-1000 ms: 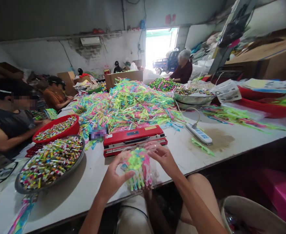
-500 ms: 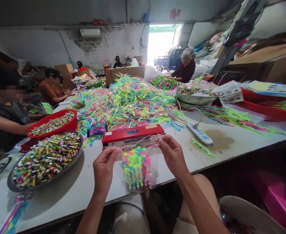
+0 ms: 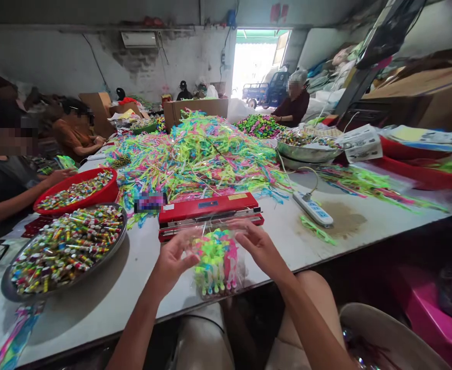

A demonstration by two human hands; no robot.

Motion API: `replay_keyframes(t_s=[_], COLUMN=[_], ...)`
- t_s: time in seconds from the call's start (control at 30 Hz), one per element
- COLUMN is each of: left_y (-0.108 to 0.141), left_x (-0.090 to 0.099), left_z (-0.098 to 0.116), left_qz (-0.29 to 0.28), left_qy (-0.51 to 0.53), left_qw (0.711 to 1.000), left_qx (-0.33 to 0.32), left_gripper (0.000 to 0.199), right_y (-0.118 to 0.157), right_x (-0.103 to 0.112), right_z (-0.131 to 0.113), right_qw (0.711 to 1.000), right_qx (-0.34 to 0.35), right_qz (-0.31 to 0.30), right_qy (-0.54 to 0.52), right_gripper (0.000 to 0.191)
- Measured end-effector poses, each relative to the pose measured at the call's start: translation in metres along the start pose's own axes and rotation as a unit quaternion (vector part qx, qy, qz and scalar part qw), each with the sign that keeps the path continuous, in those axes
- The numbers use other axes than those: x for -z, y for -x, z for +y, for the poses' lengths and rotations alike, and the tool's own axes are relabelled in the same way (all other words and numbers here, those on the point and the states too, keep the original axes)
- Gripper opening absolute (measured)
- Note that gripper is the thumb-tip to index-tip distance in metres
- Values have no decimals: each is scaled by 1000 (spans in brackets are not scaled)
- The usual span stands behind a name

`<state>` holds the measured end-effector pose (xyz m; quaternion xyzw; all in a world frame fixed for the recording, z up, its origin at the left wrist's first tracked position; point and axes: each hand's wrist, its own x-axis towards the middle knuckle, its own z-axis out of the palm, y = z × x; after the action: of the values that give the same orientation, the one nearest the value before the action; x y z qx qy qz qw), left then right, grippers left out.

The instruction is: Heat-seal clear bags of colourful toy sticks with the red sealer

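A clear plastic bag [image 3: 216, 264] of green, pink and blue plastic pieces lies at the table's front edge. My left hand [image 3: 176, 257] is at the bag's left side, thumb and fingers apart. On the other side, my right hand [image 3: 259, 249] has its fingers stretched toward the bag's upper right edge, slightly blurred. Both hands look open; whether the fingertips touch the film is hard to make out. Just behind the bag sits a red bag sealer [image 3: 210, 206], with the bag's upper end close to its front strip.
A metal bowl [image 3: 6, 285] and a red basin [image 3: 115, 187] hold small colourful tubes at left. A heap of plastic strips [image 3: 214, 154] covers the middle. A white power strip [image 3: 313, 209] lies at right. Co-workers sit around the table.
My fingers have let go of the bag's upper corners and spread apart. The sealer's front now shows a gap with a strip, and the view has shifted slightly.
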<state>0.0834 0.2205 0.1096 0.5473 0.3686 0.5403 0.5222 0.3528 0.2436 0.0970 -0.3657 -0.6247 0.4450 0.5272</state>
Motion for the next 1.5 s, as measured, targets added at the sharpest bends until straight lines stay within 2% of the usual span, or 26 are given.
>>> replay_keyframes(t_s=[0.03,0.1,0.17,0.23,0.27,0.33,0.43,0.5,0.6,0.67,0.8,0.93,1.03,1.13,1.23,1.3,1.4,1.5], left_y=[3,8,10,10,11,11,13,14,12,11,17,31,28,8,-15,-24,-29,-27], left_x=[-2,-8,-16,-20,-21,-19,-10,-6,-6,-11,-22,-36,-43,-43,-37,-31,-23,-17], left_z=[-3,-10,-16,-19,-20,-18,-15,-14,-15,-15,-11,4,11,-5,-43,-71,-104,-121], left_qz=[-5,45,131,185,187,147,61,50,87,127,224,278,302,297,300,303,297,291], left_qy=[-19,-28,-7,9,10,10,20,12,-31,-31,16,13,14,36,44,37,34,43], left_qw=[1000,999,991,982,981,989,998,999,996,991,974,959,952,954,949,945,943,941], left_qx=[7,-10,-35,-47,-46,-31,-2,0,-4,-12,-35,-47,-49,12,89,119,146,167], left_gripper=[47,25,20,20,21,29,61,62,33,22,18,17,21,31,41,45,49,52], right_y=[2,5,7,9,11,14,18,19,15,12,20,36,34,19,2,-5,-8,-8], right_x=[-2,-5,-9,-13,-15,-18,-20,-20,-19,-19,-21,-26,-29,-28,-25,-22,-18,-16], right_z=[4,9,10,9,8,6,2,1,0,-1,-8,-25,-30,-8,36,66,100,116], right_qw=[1000,999,996,993,990,983,976,976,982,984,975,963,956,955,953,953,952,948], right_qx=[3,12,18,24,26,29,29,29,28,31,43,70,60,-12,-74,-99,-120,-125], right_qz=[10,45,85,118,137,176,213,214,185,173,218,260,286,297,294,281,266,268], right_qy=[-3,-10,-12,-15,-21,-36,-40,-34,-8,7,-2,-13,-21,-10,26,55,93,120], right_gripper=[29,27,28,30,31,32,32,32,34,35,31,27,28,39,49,53,55,56])
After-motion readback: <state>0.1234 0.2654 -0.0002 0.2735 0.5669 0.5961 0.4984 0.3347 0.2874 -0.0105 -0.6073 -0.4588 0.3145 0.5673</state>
